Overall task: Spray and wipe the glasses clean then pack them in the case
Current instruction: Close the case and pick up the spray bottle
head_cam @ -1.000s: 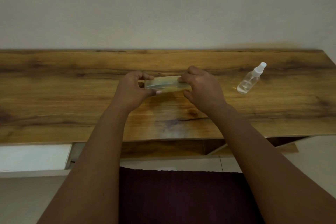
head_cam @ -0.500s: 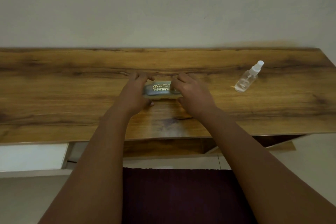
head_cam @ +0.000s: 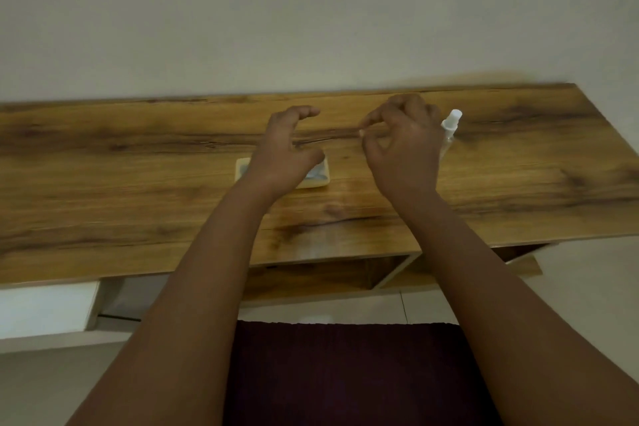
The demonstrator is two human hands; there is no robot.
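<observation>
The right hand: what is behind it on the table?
A clear spray bottle stands behind the right hand. Only its white top and a strip of its body show; the rest is covered.

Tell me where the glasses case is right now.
In the head view the glasses case lies flat on the wooden table, near its middle, partly hidden under the left hand, with the spray bottle further right.

Dim, warm, kinda murky shot

Light is low and yellowish overall, with the wall (head_cam: 311,10) a flat grey-green and no hard shadows anywhere. There's a soft sheen on the counter (head_cam: 103,183) near its front edge, around the middle. Both hands look slightly motion-smeared, the forearms go very dark, and the counter's far edge bows from wide-angle distortion.
</observation>
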